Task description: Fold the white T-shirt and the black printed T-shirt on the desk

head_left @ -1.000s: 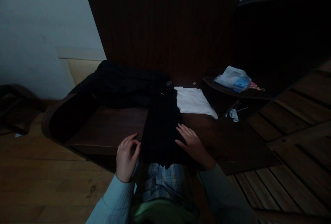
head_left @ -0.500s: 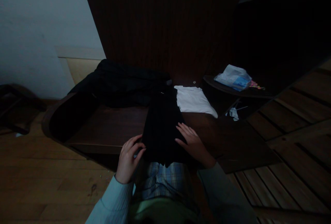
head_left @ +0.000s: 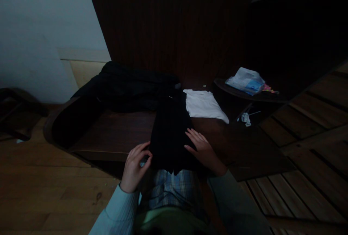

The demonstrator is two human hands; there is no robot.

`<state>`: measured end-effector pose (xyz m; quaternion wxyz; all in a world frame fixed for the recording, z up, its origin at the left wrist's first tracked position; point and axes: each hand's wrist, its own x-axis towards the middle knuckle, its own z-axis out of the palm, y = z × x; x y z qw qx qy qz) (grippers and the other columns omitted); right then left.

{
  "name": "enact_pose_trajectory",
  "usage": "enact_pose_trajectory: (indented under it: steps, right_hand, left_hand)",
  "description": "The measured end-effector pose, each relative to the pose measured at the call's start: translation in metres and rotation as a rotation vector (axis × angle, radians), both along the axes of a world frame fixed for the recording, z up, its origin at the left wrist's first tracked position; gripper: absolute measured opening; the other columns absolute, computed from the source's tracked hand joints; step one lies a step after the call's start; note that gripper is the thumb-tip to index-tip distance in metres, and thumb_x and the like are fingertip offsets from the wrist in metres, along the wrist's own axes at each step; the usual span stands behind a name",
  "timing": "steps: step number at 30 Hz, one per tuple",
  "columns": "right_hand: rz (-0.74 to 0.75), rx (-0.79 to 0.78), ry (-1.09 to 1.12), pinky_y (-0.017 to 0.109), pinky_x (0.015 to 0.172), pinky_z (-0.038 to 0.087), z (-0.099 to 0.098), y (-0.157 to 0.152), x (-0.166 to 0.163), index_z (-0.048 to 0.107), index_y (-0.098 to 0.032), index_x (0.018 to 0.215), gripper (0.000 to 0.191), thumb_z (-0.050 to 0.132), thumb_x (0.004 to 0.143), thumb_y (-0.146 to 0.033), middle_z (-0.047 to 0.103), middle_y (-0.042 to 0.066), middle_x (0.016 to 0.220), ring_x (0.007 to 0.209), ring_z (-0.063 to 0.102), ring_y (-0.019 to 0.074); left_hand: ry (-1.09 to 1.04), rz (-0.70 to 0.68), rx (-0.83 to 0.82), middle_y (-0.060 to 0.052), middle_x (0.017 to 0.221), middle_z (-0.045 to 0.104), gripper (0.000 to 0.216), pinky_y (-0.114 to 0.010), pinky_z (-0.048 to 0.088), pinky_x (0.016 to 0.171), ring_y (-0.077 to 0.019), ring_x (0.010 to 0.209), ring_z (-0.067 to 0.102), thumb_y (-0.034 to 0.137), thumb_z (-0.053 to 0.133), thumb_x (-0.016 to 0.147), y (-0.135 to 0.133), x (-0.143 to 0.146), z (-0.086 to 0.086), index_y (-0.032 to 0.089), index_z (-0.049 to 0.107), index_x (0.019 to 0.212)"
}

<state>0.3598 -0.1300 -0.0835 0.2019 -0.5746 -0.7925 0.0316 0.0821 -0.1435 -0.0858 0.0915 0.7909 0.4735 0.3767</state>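
A long black folded garment (head_left: 170, 133) lies lengthwise on the dark wooden table (head_left: 114, 133), its near end hanging over the table's front edge. My left hand (head_left: 134, 166) pinches the garment's near left edge with curled fingers. My right hand (head_left: 202, 150) rests flat on the garment's right side, fingers stretched out. The room is dim, so the cloth's folds barely show.
A heap of dark clothing (head_left: 127, 88) lies at the table's back left. A folded white garment (head_left: 202, 105) sits behind the black one. A plastic bag (head_left: 246, 81) rests on a side shelf at right. Wooden floor surrounds the table.
My left hand has moved right from beside the garment onto its near left edge and closed on it. My right hand has stayed in place.
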Motion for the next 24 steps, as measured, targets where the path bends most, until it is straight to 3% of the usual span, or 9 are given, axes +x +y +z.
enact_pose_trajectory:
  steps: [9, 14, 16, 20, 24]
  right_hand:
    - [0.001, 0.013, 0.016, 0.044, 0.104, 0.028, 0.000, 0.000, -0.001, 0.041, -0.021, 0.129, 0.050, 0.038, 0.086, -0.045, 0.041, 0.007, 0.136, 0.127, 0.033, 0.0215]
    - [0.002, 0.010, 0.046, 0.045, 0.103, 0.027, 0.000, -0.001, -0.002, 0.042, -0.021, 0.128, 0.049, 0.040, 0.085, -0.044, 0.041, 0.007, 0.135, 0.127, 0.033, 0.0221]
    - [0.006, 0.002, 0.070, 0.046, 0.103, 0.027, 0.000, 0.001, -0.001, 0.044, -0.020, 0.127, 0.048, 0.042, 0.084, -0.043, 0.042, 0.008, 0.135, 0.126, 0.034, 0.0228]
    - [0.011, 0.025, 0.235, 0.045, 0.102, 0.030, 0.005, 0.000, 0.001, 0.050, -0.021, 0.119, 0.042, 0.046, 0.082, -0.041, 0.049, 0.009, 0.128, 0.121, 0.041, 0.0229]
    - [-0.067, 0.104, 0.584, 0.035, 0.089, 0.043, 0.005, -0.032, 0.005, 0.057, -0.021, 0.102, 0.026, 0.044, 0.084, -0.034, 0.062, 0.007, 0.107, 0.101, 0.055, 0.0184]
  left_hand:
    - [-0.015, 0.014, -0.030, -0.009, 0.114, 0.058, 0.006, -0.039, 0.042, 0.087, -0.0223, 0.106, 0.052, 0.021, 0.049, 0.077, -0.001, 0.001, 0.003, 0.020, 0.055, 0.075]
    - [0.067, -0.079, -0.081, -0.009, 0.127, 0.049, 0.031, -0.044, 0.034, 0.096, -0.0226, 0.119, 0.043, 0.023, 0.047, 0.079, -0.004, 0.005, 0.005, 0.021, 0.050, 0.111]
    - [0.121, -0.111, -0.120, -0.006, 0.126, 0.052, 0.034, -0.048, 0.028, 0.099, -0.0231, 0.121, 0.041, 0.023, 0.046, 0.081, -0.004, 0.006, 0.004, 0.024, 0.049, 0.115]
    - [0.030, -0.008, -0.128, -0.004, 0.103, 0.065, 0.023, -0.049, 0.030, 0.098, -0.0226, 0.106, 0.053, 0.024, 0.043, 0.082, -0.006, 0.002, 0.006, 0.023, 0.060, 0.096]
    - [-0.189, 0.068, -0.198, -0.005, 0.082, 0.067, 0.024, -0.031, 0.049, 0.076, -0.0182, 0.079, 0.062, 0.032, 0.043, 0.082, -0.018, -0.015, 0.007, 0.019, 0.063, 0.085]
